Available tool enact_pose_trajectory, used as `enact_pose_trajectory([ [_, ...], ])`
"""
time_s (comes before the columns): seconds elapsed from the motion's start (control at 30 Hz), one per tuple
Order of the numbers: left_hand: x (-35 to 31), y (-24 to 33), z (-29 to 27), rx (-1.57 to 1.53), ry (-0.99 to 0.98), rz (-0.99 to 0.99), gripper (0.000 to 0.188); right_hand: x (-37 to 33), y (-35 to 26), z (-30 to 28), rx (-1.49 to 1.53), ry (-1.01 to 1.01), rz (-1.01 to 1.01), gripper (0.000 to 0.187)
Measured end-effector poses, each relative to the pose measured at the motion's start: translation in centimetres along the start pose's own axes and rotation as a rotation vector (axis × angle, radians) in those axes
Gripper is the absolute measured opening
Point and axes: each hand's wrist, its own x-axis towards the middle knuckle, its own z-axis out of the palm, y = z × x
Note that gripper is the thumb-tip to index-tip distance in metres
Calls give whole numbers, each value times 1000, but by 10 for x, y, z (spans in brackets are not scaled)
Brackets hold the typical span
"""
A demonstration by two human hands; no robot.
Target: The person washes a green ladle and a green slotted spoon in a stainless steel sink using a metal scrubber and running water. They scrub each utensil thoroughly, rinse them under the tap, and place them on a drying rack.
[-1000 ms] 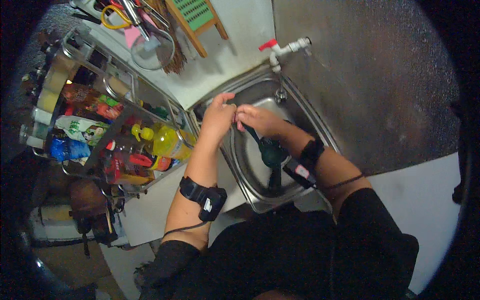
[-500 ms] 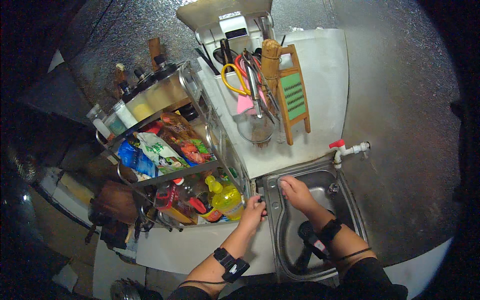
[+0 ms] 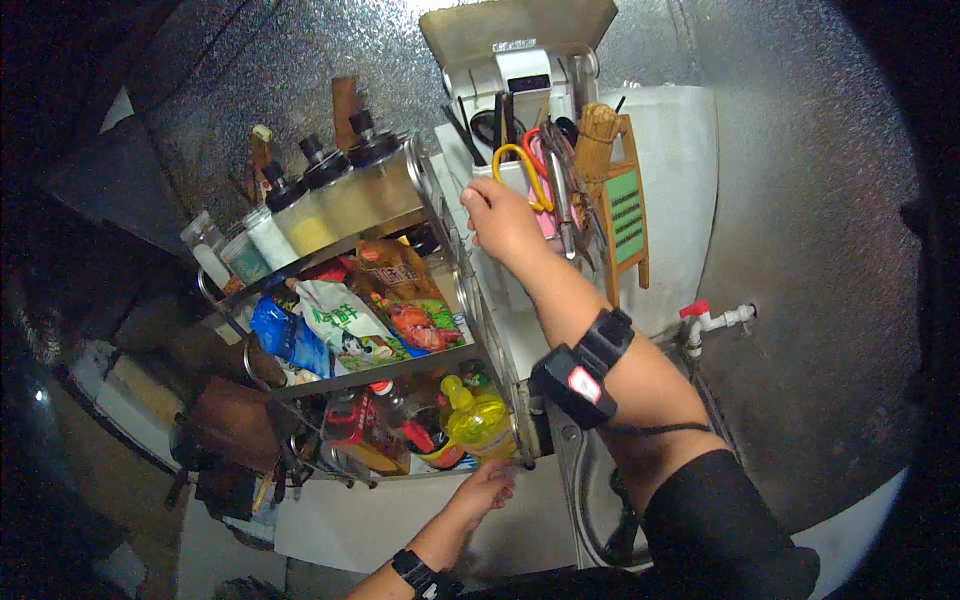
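My right hand (image 3: 505,222) is raised over the gap between the metal rack (image 3: 480,330) and the white utensil holder (image 3: 497,178). Its fingers are curled together; what they hold, if anything, is hidden. Close beside it are yellow-handled scissors (image 3: 543,180) and other tools standing in the holder. My left hand (image 3: 482,497) is low by the rack's front right corner, over the white counter (image 3: 380,515). Its fingers are loosely bent and a little apart, with nothing visible in them. A yellow detergent bottle (image 3: 480,422) stands on the bottom shelf just above it.
Lidded seasoning jars (image 3: 300,220) line the top shelf; food bags (image 3: 345,320) fill the middle. A wooden-framed grater (image 3: 626,215) leans beside the holder. My right arm partly covers the steel sink (image 3: 590,480). A red-handled tap (image 3: 698,312) juts from the right wall.
My right hand has moved from the sink's far left corner up to the utensil holder. My left hand has lowered toward me. The whole view has shifted, placing the rack lower and further right.
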Motion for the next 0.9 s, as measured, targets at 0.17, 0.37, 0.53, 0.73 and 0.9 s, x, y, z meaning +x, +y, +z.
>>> enact_pose_trajectory([
  [0.17,-3,-8,-17,-54,-73,9,37,-9,37,30,-210,16,98,25],
  [0.37,2,-15,-32,-73,-118,-32,35,-6,79,53,-70,137,186,23],
  [0.53,1,-8,-29,-64,-72,-71,32,-4,106,61,44,74,210,21],
  [0.73,-1,6,-25,-18,-76,-59,30,-9,117,75,184,176,228,20],
  [0.9,-2,8,-23,-62,-47,-31,31,-18,118,83,85,266,203,20],
])
